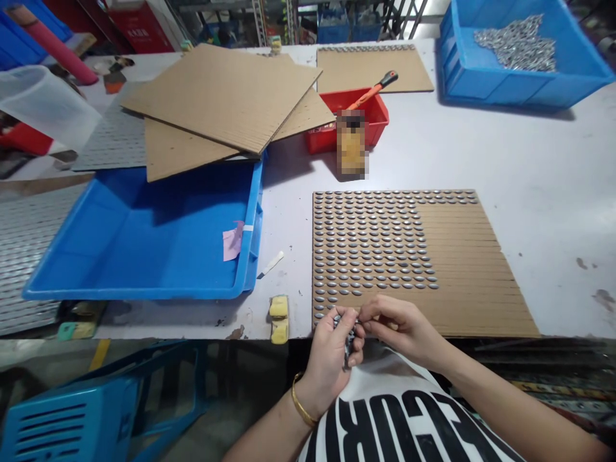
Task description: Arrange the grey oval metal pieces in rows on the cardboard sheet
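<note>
My left hand [333, 343] is curled around a handful of small silvery oval metal pieces [350, 340], near the table's front edge. Thumb and forefinger of my right hand [402, 324] are pinched together at the edge of that handful; what lies between the fingertips is too small to make out. Just beyond both hands lies a cardboard sheet [474, 269] with scored lines. Rows of the same oval pieces [368, 244] cover its left and middle part, and two longer rows run along its far edge. The front rows at left hold only a few pieces.
A big blue bin [505, 83] at back right holds a heap of metal pieces. At left, cardboard sheets [221, 96] lie across a shallow blue tray [168, 256]. A red box [378, 125] with an orange-handled tool [368, 93] stands mid-table. Yellow blocks [279, 319] sit near the front edge.
</note>
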Tool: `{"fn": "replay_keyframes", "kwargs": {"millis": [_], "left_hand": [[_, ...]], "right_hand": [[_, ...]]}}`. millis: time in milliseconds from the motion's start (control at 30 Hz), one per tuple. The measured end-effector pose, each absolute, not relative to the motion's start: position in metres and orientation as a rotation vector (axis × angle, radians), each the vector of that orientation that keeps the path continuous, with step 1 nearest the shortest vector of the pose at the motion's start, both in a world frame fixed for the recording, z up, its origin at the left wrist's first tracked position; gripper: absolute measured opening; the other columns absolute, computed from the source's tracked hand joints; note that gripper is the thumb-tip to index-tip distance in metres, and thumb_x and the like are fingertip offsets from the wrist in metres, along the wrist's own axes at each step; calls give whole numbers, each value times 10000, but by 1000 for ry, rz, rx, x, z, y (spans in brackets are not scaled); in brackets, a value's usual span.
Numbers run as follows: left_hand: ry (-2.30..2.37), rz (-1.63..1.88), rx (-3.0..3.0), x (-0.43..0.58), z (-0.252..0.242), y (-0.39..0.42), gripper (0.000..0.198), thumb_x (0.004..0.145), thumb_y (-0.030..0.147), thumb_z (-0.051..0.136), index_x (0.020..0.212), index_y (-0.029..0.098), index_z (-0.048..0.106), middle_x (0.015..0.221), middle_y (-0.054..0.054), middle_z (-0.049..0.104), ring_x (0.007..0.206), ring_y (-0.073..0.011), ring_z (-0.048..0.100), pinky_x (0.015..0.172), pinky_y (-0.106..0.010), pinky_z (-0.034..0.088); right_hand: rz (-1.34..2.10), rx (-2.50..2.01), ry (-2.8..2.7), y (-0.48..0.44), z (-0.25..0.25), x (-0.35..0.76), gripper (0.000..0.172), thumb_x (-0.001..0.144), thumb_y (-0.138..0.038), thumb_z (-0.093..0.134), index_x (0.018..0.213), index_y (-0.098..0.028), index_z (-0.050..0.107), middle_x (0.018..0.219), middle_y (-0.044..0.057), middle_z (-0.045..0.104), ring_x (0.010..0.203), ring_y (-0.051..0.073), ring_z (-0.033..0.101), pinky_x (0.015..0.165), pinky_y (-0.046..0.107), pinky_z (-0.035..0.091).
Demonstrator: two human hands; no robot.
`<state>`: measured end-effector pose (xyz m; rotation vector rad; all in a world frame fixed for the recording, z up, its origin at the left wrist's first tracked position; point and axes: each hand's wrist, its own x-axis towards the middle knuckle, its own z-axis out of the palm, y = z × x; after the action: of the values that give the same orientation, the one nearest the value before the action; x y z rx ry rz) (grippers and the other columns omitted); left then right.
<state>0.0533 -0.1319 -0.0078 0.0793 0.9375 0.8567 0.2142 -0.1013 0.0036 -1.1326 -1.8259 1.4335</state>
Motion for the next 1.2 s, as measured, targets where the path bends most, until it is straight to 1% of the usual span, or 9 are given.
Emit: {"fn": "replay_keyframes", "kwargs": {"millis": [133,267,333,433,533,800,1000,1100,1200], "left_hand": [[942,849,-53,52,-2,-126,228,858,347,543,935,134,573,662,-19,570,484,-78,491,333,-143,281],[1000,939,-136,45,8,-120,281,854,249,511,1092,117,583,885,-98,657,687,-145,633,501,-207,492],[1018,933,-104,43,10,-121,295,835,207,550,1120,135,572,962,-108,667,772,-167,659,588,-230,530],[1010,868,-63,45,8,-126,254,807,201,617,1051,151,568,894,-85,675,721,-154,660,560,-208,514],[1016,866,-36,49,2,-131,222,801,225,647,992,156,555,835,-65,667,674,-132,643,542,-192,494],[1008,843,42,53,-3,-133,278,772,288,695,970,156,550,755,-38,640,584,-91,572,487,-171,424],[1021,834,20,56,-1,-131,281,757,341,713,846,154,523,630,12,554,490,-46,455,399,-138,306],[993,855,10,58,-3,-130,290,764,354,706,862,139,538,626,21,523,481,-33,418,384,-131,266],[966,885,20,60,-5,-129,280,765,345,708,831,154,514,624,33,500,475,-28,390,375,-127,236]], "right_hand": [[1707,-1257,-1425,-106,-9,220,165,850,-334,613,873,-174,648,782,33,631,621,105,555,550,221,461],[1822,-1399,-1041,-108,-23,228,250,796,-392,672,911,-174,630,704,1,607,523,90,524,492,221,452],[1657,-1425,-1209,-107,-27,233,212,825,-373,639,916,-182,634,736,14,617,576,110,555,530,237,473],[1137,-1379,-1724,-104,-32,239,133,885,-265,544,927,-198,650,877,60,641,774,156,602,679,274,503],[687,-1322,-2076,-101,-40,241,210,900,-154,461,978,-203,650,946,77,640,860,163,597,729,271,499],[350,-1317,-2367,-97,-52,237,280,876,-94,437,1042,-192,641,1017,94,643,889,173,590,719,257,497],[426,-1326,-2342,-93,-45,237,271,869,-84,426,1002,-184,640,987,99,635,838,172,590,680,265,490],[694,-1271,-2192,-96,-29,235,234,895,-119,440,1034,-193,613,994,91,622,859,160,589,723,268,494],[1102,-1236,-1940,-104,-12,229,137,903,-203,507,990,-194,613,917,63,627,794,141,590,672,246,497]]}}
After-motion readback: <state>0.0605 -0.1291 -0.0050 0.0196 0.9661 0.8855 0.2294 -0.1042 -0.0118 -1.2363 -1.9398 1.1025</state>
